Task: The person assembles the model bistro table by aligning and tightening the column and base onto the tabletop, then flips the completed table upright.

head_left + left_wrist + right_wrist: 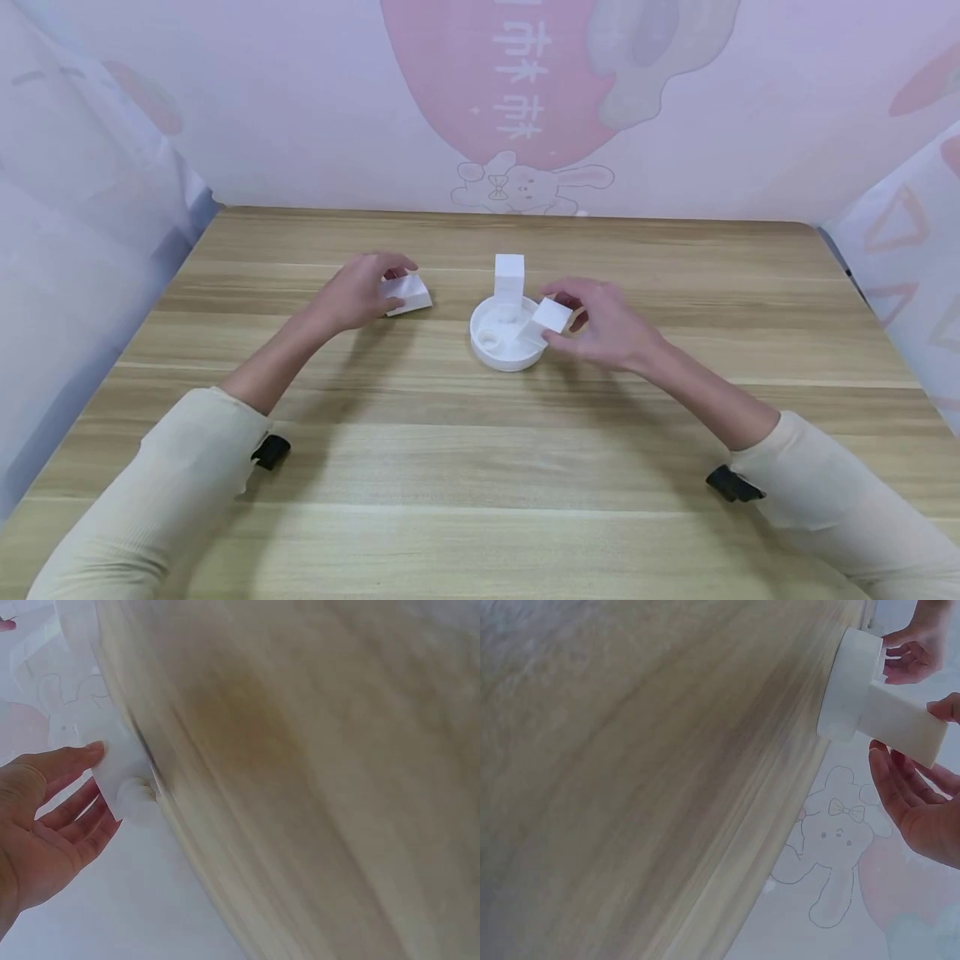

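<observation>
A round white base with a raised rim stands on the table, and a ring-shaped hole shows in its floor. At its far side a square white block stands upright. My right hand grips a second white block between thumb and fingers. That block leans over the base's right side; its lower end is inside the rim. To the left, my left hand pinches a third white block, held apart from the base. In the left wrist view, a rounded knob sticks out from this block.
The wooden table runs on all sides of the base. A pale curtain with rabbit prints hangs along its back edge, and more sheeting hangs at left and right. Black clips sit by both sleeves.
</observation>
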Available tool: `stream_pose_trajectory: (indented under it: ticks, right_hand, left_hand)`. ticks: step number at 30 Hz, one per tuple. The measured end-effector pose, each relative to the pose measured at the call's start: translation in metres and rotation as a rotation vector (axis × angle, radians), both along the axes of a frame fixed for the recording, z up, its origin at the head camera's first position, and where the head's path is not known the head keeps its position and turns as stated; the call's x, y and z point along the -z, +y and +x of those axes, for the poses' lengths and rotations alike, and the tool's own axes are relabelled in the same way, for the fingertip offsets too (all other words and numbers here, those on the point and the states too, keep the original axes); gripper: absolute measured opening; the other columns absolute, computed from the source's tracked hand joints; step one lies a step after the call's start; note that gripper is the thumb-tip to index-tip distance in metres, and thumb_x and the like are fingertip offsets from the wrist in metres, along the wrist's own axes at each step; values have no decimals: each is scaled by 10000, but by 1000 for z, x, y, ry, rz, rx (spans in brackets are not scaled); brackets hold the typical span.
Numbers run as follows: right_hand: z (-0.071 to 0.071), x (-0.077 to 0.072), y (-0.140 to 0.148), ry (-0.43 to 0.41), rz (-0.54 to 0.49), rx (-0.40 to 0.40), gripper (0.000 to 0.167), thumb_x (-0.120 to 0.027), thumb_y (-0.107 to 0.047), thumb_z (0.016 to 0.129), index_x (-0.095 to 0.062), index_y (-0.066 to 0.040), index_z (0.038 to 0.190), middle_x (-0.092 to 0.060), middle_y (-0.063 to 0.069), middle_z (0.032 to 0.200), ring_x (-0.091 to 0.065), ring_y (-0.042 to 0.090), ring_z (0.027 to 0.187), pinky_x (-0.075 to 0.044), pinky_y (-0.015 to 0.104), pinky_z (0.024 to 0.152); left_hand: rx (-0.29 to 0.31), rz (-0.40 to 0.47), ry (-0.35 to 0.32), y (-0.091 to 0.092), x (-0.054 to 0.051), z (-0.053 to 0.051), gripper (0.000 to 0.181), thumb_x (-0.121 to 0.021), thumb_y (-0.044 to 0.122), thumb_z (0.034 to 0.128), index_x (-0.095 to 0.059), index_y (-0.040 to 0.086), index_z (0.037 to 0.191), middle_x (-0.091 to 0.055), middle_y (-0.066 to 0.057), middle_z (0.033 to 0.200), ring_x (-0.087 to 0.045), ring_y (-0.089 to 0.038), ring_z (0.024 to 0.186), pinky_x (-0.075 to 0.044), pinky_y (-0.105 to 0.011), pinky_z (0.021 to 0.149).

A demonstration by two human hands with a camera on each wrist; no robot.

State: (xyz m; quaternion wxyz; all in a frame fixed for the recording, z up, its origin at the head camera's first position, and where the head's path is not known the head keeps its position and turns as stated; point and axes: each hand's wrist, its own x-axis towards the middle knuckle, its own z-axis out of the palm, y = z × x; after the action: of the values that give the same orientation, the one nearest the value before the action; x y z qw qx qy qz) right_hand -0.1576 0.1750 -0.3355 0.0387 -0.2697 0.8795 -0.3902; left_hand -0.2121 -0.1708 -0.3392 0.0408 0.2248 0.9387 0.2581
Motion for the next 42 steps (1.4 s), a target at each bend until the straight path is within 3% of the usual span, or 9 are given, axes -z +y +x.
stream_pose_trajectory:
  ticks: [6, 15, 23, 31, 42]
  right_hand:
    - [1, -1, -1, -4, 3, 59, 365, -810, -72, 833, -659, 30, 1149, -729, 122, 968, -693, 264, 869, -604, 351, 749]
    - [2, -4, 0, -14, 21, 55, 328, -828, -79, 835, -654, 18, 1096, -734, 98, 991, -689, 266, 901, -577, 320, 730]
    - [1, -5, 2, -14, 31, 50, 325, -831, -75, 840, -650, 26, 1090, -736, 116, 997, -696, 267, 916, -572, 304, 703]
    - [-1, -7, 2, -22, 46, 44, 314, -826, -78, 842, -645, 25, 1078, -737, 127, 1003, -692, 298, 920, -573, 355, 742]
    - [0, -7, 1, -21, 48, 51, 308, -824, -80, 847, -651, 23, 1080, -733, 120, 996, -680, 322, 906, -574, 362, 763]
  left_hand:
    - [3, 117, 23, 3, -9, 4, 490, -738, -100, 835, -615, -127, 1308, -670, -283, 1136, -638, -406, 1059, -536, -520, 930]
    - [-12, 312, 16, 23, -23, 19, 455, -753, -116, 801, -659, -101, 1246, -624, -225, 1157, -644, -370, 1073, -604, -490, 910]
    - [3, 468, -81, 43, -34, 32, 428, -774, -119, 817, -614, -112, 1214, -652, -236, 1175, -665, -373, 1087, -595, -480, 942]
    - [63, 516, -68, 54, -31, 37, 420, -803, -115, 797, -637, -76, 1180, -705, -211, 1113, -685, -335, 1040, -590, -480, 921]
    - [90, 588, -159, 68, -22, 40, 442, -782, -170, 791, -599, -95, 1186, -643, -217, 1183, -662, -349, 1097, -610, -392, 916]
